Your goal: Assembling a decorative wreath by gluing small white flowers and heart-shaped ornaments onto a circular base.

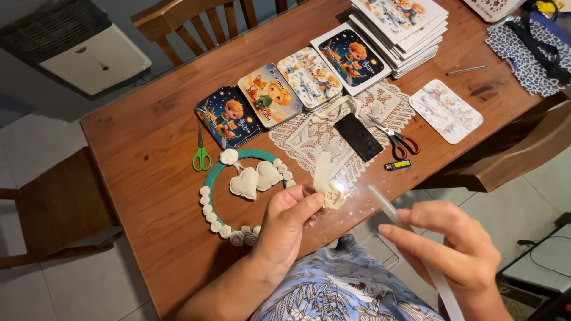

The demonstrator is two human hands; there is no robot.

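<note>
My left hand point(287, 223) pinches a small cream fabric rosette point(333, 196) with a strip of cream ribbon point(322, 167) trailing up from it. Just to the right, my right hand point(455, 246) grips a translucent glue stick point(386, 205) whose tip points toward the rosette. Left of my left hand lies a teal ring wreath point(215, 178) edged with cream rosettes, with two cream padded hearts point(256, 180) hanging inside it. All of this is over the near edge of a wooden table point(143, 148).
A lace doily point(309, 139) carries a black phone point(357, 137) and red-handled scissors point(397, 139). Green-handled scissors point(201, 156), a lighter point(397, 164), illustrated tins point(269, 95), stacked boxes point(401, 27), a pen point(466, 70) and a patterned card point(445, 111) lie around. Wooden chairs point(184, 24) surround the table.
</note>
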